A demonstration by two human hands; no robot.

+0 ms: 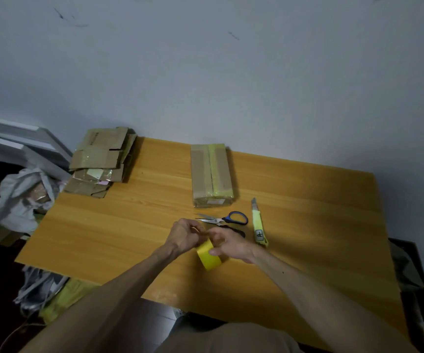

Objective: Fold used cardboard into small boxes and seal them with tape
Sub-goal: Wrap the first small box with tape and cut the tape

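Gripping tape roll [209, 256] w/ both hands [186, 237]

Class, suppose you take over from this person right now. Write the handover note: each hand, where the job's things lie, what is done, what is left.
Left hand: pinches at the top of the tape, apparently picking at its end.
Right hand: grips the tape.
Box: folded, yellow tape along its top, far side of the table.
Cardboard: flat, stacked at the far left corner.
Scissors lie just beyond the hands, knife to their right.
Done: one box.
Left: fold and tape the stack.
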